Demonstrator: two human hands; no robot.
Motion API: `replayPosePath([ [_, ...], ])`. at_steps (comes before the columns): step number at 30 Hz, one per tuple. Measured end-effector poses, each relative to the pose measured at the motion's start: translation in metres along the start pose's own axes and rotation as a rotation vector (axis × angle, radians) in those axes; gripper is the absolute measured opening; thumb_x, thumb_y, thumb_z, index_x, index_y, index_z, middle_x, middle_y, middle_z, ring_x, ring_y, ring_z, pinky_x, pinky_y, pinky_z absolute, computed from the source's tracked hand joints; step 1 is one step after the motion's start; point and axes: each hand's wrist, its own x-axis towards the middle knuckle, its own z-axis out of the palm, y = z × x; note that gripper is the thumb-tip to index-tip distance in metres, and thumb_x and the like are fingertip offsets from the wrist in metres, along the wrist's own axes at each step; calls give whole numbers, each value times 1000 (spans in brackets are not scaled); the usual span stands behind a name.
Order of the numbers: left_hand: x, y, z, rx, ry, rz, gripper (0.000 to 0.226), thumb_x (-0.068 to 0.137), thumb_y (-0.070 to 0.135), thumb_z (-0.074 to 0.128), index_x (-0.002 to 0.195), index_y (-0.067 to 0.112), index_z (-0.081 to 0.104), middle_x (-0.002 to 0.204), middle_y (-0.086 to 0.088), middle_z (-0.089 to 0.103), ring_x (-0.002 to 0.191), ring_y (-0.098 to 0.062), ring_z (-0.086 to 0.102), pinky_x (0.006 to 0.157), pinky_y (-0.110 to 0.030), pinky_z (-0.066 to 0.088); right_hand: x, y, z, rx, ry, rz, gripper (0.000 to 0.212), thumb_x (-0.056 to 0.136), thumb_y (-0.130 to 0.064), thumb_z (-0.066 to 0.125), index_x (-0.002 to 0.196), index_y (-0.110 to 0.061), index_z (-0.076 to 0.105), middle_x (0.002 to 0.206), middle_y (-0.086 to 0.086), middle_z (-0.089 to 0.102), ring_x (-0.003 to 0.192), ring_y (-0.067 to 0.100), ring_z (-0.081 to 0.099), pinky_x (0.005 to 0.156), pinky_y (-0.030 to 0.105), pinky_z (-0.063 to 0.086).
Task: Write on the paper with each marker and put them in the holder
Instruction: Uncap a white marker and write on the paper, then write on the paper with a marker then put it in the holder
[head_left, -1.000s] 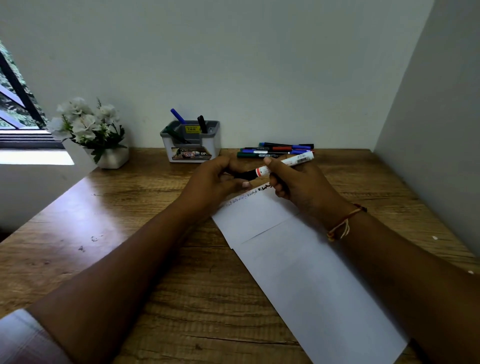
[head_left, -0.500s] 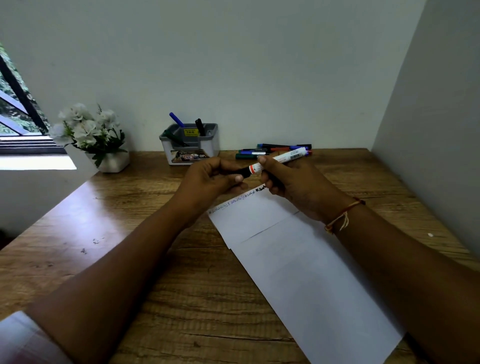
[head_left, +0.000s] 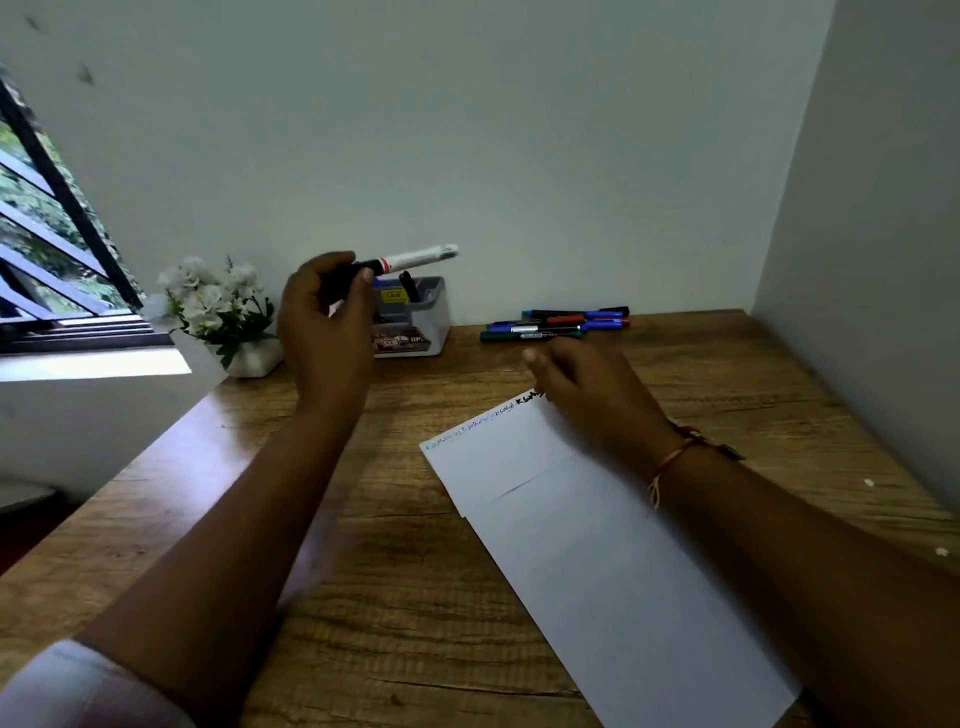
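Head view: left grip (head_left: 324, 322) is holding white marker (head_left: 415, 258) above holder (head_left: 436, 322); right grip (head_left: 587, 395) is lying relaxed, empty, at paper (head_left: 597, 561) far edge.

Marker (head_left: 413, 257) no longer sits between both hands low over the far edge of the paper (head_left: 571, 519); left hand (head_left: 324, 322) alone now grips it by the black end, raised and carried left and farther off, white barrel pointing right, level with the top of the holder (head_left: 418, 322) and in front of it. Right hand (head_left: 587, 395) is off the marker, holding nothing, fingers loosely curled, low over the paper's far right corner, well apart from the left hand it met half a second ago.
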Motion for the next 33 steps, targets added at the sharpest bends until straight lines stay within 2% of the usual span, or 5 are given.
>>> replayPosePath([
  [3, 29, -5, -6, 116, 46, 75, 20, 89, 20, 65, 110, 19, 64, 109, -7, 64, 98, -6, 64, 81, -35, 58, -3, -6, 0, -43, -49, -61, 27, 102, -47, 53, 77, -35, 55, 65, -16, 56, 64, -5, 51, 57, 16, 32],
  [7, 57, -22, -11, 302, 58, 116, 23, 90, 17, 64, 113, 15, 63, 108, -6, 58, 88, 4, 59, 77, -9, 50, -2, 0, 0, -48, -36, -82, 28, 101, -49, 53, 79, -33, 58, 80, -9, 70, 75, 8, 62, 63, 29, 42],
  [12, 68, -41, -12, 410, 41, 90, 28, 89, 14, 64, 117, 14, 56, 103, -7, 61, 87, -3, 57, 72, -1, 42, -1, 3, -2, -41, -22, -90, 27, 101, -49, 54, 82, -33, 65, 89, -5, 75, 82, 11, 66, 68, 32, 47],
  [28, 59, -77, -3, 665, -139, -2, 26, 96, 20, 53, 107, 6, 72, 105, -15, 70, 99, -29, 64, 87, -35, 46, 1, 2, -2, -79, -57, -89, 37, 101, -49, 52, 82, -23, 71, 87, -2, 75, 78, 12, 65, 66, 34, 49],
  [33, 43, -54, 9, 720, -137, 271, 21, 96, 20, 52, 108, 10, 66, 106, -14, 61, 102, -29, 52, 85, -38, 42, 4, 3, -1, -130, -67, -41, 36, 98, -50, 55, 85, -21, 72, 91, -4, 75, 82, 16, 67, 69, 33, 52],
])
